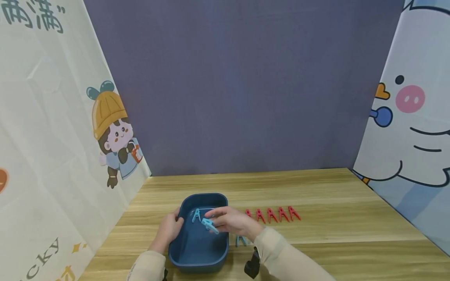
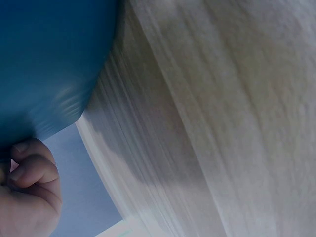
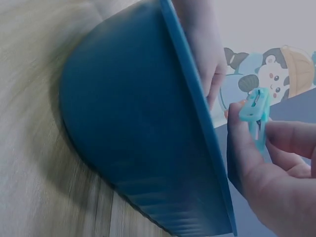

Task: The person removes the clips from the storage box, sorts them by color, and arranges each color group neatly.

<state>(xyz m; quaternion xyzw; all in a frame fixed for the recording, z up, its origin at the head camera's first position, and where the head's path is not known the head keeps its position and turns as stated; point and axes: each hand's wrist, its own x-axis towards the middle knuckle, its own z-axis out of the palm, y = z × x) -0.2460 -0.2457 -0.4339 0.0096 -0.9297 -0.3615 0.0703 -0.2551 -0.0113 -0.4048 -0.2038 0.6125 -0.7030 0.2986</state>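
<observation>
A dark blue plastic basin [image 1: 199,251] sits on the wooden table. My left hand [image 1: 170,228] grips its left rim, thumb on the inner side; in the left wrist view curled fingers [image 2: 37,165] show at the basin's edge. Over the basin's right side, my right hand [image 1: 233,221] pinches a light blue clothespin [image 1: 210,225]. The right wrist view has this clothespin [image 3: 257,111] between thumb and fingers, just beyond the rim. Another light blue clothespin [image 1: 196,215] lies inside the basin. On the table, partly hidden by the right hand, is one more light blue clothespin [image 1: 240,240].
Several red clothespins [image 1: 271,215] lie in a row on the table [image 1: 351,218], right of the basin. A dark grey-purple panel [image 1: 239,97] stands behind the table, with printed cartoon sheets [image 1: 52,117] along both sides.
</observation>
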